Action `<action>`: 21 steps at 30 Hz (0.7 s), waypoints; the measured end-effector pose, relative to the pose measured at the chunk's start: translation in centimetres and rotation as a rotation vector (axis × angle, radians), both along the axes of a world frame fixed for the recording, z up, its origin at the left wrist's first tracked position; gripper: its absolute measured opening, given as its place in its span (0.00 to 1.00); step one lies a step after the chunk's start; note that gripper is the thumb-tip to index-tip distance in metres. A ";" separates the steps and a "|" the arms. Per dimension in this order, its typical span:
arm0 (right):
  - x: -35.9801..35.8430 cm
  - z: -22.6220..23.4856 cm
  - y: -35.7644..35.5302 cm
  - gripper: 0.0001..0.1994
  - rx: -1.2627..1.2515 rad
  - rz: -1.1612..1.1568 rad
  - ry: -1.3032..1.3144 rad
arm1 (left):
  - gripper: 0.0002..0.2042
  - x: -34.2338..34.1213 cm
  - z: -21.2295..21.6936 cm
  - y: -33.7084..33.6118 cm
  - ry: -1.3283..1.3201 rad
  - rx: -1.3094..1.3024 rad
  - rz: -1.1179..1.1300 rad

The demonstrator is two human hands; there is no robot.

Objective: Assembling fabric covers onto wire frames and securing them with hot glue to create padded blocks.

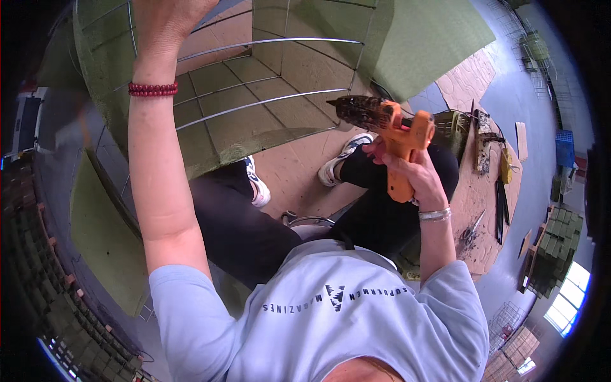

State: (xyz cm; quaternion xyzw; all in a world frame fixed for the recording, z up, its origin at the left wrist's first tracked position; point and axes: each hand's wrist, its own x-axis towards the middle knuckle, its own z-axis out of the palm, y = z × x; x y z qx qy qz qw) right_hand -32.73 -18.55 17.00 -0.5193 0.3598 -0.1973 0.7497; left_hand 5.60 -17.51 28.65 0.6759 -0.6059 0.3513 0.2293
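My right hand (410,169) is wrapped round the grip of an orange hot glue gun (402,140), whose dark, crusted nozzle points left. Just left of the nozzle stands a wire frame (267,100) with green mesh-like sheet (229,149) along its sides and lower edge. The nozzle tip appears close to the frame's right corner; whether it touches cannot be made out. At the top edge, over the frame's left side, is my left hand (170,16). Its fingers lie beyond the picture, so its grip is hidden.
A green sheet (439,38) spreads at the upper right; another green panel (102,235) leans at the left. On cardboard (474,254) at the right lie scissors (472,230), black strips (501,210) and a glue-stained block (482,143). Stacked green pieces (557,242) stand farther right.
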 end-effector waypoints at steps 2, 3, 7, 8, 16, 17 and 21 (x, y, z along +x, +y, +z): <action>1.0 -1.2 0.4 0.21 0.076 0.042 0.004 | 0.22 0.0 0.4 1.0 -0.048 -0.001 -0.008; 1.2 -1.8 0.6 0.21 0.135 0.060 0.022 | 0.21 -0.2 0.2 1.1 -0.041 -0.008 -0.018; 2.6 -3.8 2.3 0.22 0.251 -0.016 0.066 | 0.22 -0.3 -0.5 0.6 -0.086 -0.092 -0.091; 2.9 -3.6 2.7 0.23 0.259 -0.038 0.115 | 0.22 -0.4 -0.7 0.6 -0.083 -0.082 -0.088; 3.4 -4.4 2.8 0.25 0.378 0.084 0.046 | 0.25 -0.5 -0.8 0.6 -0.174 -0.040 -0.062; 3.1 -4.7 2.8 0.25 0.411 0.104 0.012 | 0.25 -0.5 -0.9 0.6 -0.174 -0.038 -0.061; 1.9 -5.7 3.0 0.25 0.407 0.200 0.029 | 0.26 -0.5 -1.1 0.5 -0.202 -0.048 -0.096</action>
